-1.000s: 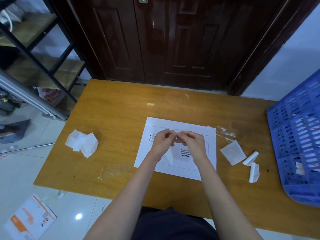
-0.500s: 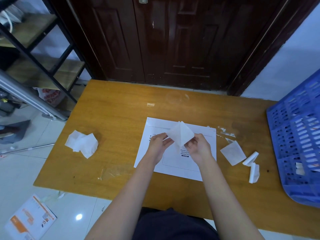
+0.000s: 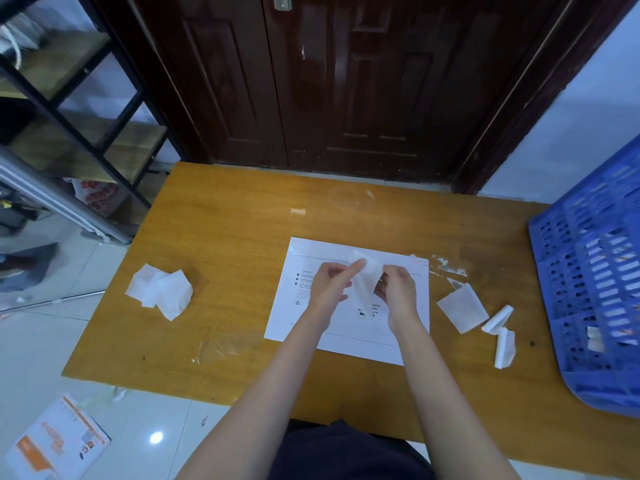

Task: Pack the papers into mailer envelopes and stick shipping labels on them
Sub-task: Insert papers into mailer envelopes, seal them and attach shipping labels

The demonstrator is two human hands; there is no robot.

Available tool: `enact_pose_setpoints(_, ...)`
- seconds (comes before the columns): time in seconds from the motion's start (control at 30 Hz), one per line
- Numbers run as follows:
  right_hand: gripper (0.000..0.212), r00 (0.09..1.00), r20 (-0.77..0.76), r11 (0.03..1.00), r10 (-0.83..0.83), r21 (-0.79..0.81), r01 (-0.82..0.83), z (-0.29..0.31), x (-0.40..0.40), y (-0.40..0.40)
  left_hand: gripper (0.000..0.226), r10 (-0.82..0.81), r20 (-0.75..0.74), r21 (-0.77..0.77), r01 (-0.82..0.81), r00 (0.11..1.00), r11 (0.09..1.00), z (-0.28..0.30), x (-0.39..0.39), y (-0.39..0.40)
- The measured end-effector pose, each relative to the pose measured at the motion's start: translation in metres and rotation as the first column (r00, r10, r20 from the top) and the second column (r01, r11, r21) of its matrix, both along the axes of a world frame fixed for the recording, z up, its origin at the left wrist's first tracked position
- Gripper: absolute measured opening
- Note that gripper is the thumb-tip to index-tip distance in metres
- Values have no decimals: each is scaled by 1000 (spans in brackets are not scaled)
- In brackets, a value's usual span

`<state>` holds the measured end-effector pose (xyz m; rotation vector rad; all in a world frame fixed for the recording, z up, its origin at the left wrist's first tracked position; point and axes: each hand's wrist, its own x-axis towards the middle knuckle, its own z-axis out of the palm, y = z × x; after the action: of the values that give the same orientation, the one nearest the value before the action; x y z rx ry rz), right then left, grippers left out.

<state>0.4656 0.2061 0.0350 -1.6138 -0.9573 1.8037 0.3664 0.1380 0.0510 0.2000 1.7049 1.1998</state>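
**Peeling a label over the envelope**

The person is working both hands above the white envelope [image 3: 349,306], which is lying flat near the middle of the wooden table [image 3: 225,237]. Between them they are holding a small white label [image 3: 365,277], slightly blurred. The left hand [image 3: 330,284] is pinching it, with the forefinger stretching out along its upper edge; the right hand [image 3: 394,289] is curling its fingers round the label's right side. It looks as though the backing is being separated from the sticky face, so the labelling step is in hand and the label is not yet stuck down.

The next move is calling for the label to be freed cleanly, then lowered flat onto the envelope, probably inside the faint printed frame beneath the wrists, and smoothed without creases.

Room for moving is generous at the far side of the table. To the left a crumpled paper heap [image 3: 159,292] is lying well apart. To the right, a loose paper square [image 3: 460,308] and two rolled scraps [image 3: 500,329] are sitting near the envelope's edge, and the blue crate [image 3: 595,289] is closing off that side.
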Motion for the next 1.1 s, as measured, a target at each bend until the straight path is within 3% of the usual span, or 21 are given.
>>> enact_pose_setpoints(0.2,14,998,-50,1000,27,12,-27,5,1,0,36,-5,-129,-58,-2,992,998,-3,2,6)
enact_pose_setpoints(0.33,16,999,-37,1000,18,-3,-18,5,3,2,39,45,5,-19,-45,999,999,0,-1,4)
enact_pose_setpoints(0.5,13,995,-92,998,-32,-59,27,8,6,5,7,3,7,8,-3,1000,1000,-2,-3,2)
enact_pose_setpoints(0.73,20,953,-223,974,-204,-150,173,13,19,12,9,193,153,5,-196,969,980,-15,-25,-13)
enact_pose_setpoints(1.1,28,872,-300,910,-387,-277,309,13,28,32,17,513,98,-124,-501,853,856,-30,-50,-31)
